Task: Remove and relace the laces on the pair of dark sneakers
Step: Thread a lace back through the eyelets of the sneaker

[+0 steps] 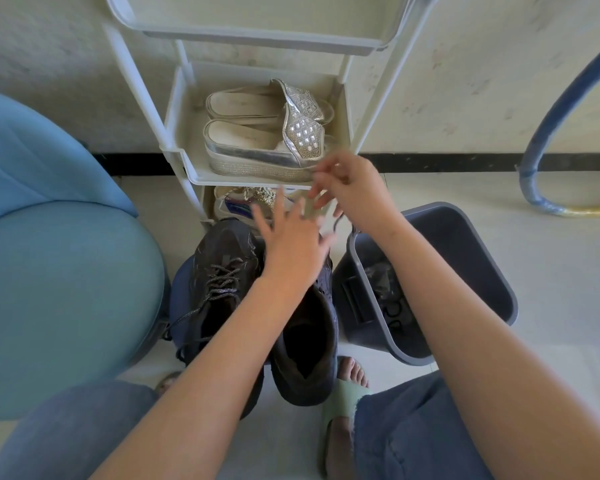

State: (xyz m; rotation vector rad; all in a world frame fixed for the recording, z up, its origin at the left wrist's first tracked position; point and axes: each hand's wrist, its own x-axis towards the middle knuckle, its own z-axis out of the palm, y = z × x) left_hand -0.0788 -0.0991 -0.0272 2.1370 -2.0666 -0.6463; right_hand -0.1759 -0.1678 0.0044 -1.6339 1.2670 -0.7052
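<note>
So, the unlaced sneaker (305,327) lies toe-away between the knees, beside its laced twin (218,282); left hand (291,244) hovers spread over its toe, grip released. Just beyond, right hand (354,192) pinches the dark lace (336,223), dangling past the toe.

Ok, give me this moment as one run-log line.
left hand: open, over unlaced sneaker | right hand: pinching lace | other sneaker: laced

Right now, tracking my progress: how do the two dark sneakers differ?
The left sneaker has its flecked lace threaded, ends trailing loose; the right sneaker shows no lace where visible. The left sneaker's opening is drawn narrower; the right sneaker's gapes wide. Both are dark, side by side, toes toward the rack.
</note>
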